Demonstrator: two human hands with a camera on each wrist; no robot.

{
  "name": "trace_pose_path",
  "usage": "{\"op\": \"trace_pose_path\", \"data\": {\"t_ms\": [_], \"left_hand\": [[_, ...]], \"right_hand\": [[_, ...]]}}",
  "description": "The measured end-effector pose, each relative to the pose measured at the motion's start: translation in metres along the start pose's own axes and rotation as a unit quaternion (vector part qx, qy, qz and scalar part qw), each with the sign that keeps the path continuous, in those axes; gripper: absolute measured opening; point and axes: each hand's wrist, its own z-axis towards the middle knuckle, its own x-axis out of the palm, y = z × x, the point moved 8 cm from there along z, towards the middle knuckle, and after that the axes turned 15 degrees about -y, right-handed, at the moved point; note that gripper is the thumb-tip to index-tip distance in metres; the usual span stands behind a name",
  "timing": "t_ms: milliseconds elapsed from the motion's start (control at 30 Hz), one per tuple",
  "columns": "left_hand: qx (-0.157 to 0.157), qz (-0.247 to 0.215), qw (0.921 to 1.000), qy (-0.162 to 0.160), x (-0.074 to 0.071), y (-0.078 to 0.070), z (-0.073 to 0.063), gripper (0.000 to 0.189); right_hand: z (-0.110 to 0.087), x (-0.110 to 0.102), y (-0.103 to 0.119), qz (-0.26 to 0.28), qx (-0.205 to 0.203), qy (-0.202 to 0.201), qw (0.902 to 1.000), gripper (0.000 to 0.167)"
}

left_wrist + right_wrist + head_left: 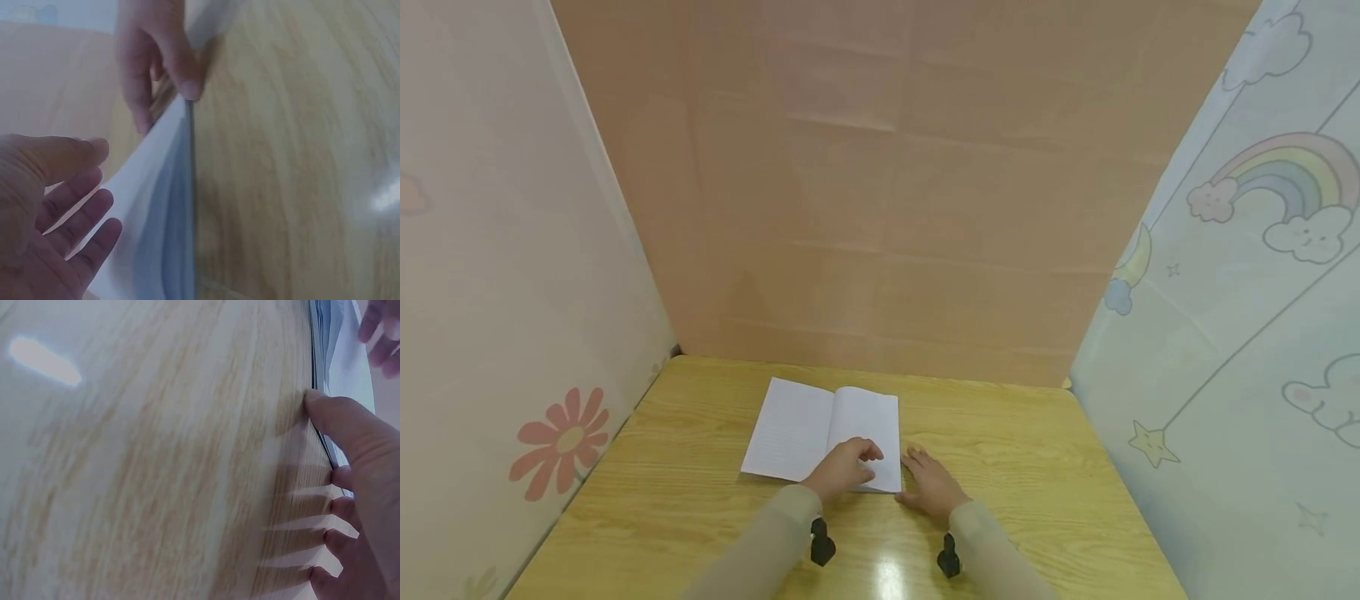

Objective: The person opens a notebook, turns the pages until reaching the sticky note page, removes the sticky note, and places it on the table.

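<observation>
An open notebook (792,425) lies on the wooden table, its white pages spread to either side of the middle fold. My left hand (846,468) hovers over the near part of the right-hand page, fingers loosely bent and holding nothing. In the left wrist view, that hand (59,212) shows thumb and fingers apart, beside the pages. My right hand (934,487) rests at the notebook's near right corner, with its thumb (340,422) touching the edge there. Its other fingertips stand spread on the tabletop along the right side.
The wooden table (1037,467) stretches around the notebook, with a bright glare spot near the front. A plain tan sheet (880,208) hangs behind it. Patterned panels stand at the left (512,250) and right (1240,333). Each wrist wears a dark device.
</observation>
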Motion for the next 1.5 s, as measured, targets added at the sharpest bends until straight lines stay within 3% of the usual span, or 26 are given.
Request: {"op": "trace_pose_path", "data": {"t_ms": [167, 400, 767, 900, 1133, 1300, 1500], "left_hand": [[0.017, 0.061, 0.998, 0.004, 0.014, 0.011, 0.001, 0.022], [0.054, 0.157, 0.9861, -0.005, 0.023, 0.012, -0.004, 0.025], [0.071, 0.221, 0.972, -0.035, 0.024, 0.008, -0.006, 0.027], [0.053, 0.21, 0.9758, -0.033, 0.025, 0.011, -0.005, 0.026], [0.001, 0.13, 0.9912, -0.027, 0.02, 0.015, -0.006, 0.021], [-0.002, 0.086, 0.9958, -0.03, 0.018, 0.017, -0.007, 0.016], [0.002, 0.075, 0.9965, -0.038, 0.014, 0.017, -0.007, 0.026]], "right_hand": [[0.0, -0.002, 0.002, -0.005, -0.005, -0.002, 1.0, 0.075], [-0.001, -0.006, 0.006, -0.009, -0.009, -0.008, 0.9999, 0.074], [-0.002, -0.008, 0.008, -0.006, -0.009, -0.007, 0.9999, 0.074], [-0.001, -0.009, 0.007, 0.007, 0.001, -0.004, 1.0, 0.073], [-0.002, -0.006, 0.005, -0.002, -0.001, -0.008, 1.0, 0.074], [-0.002, -0.005, 0.003, -0.003, 0.002, -0.006, 1.0, 0.074], [-0.002, -0.004, 0.003, -0.005, 0.0, -0.004, 1.0, 0.074]]}}
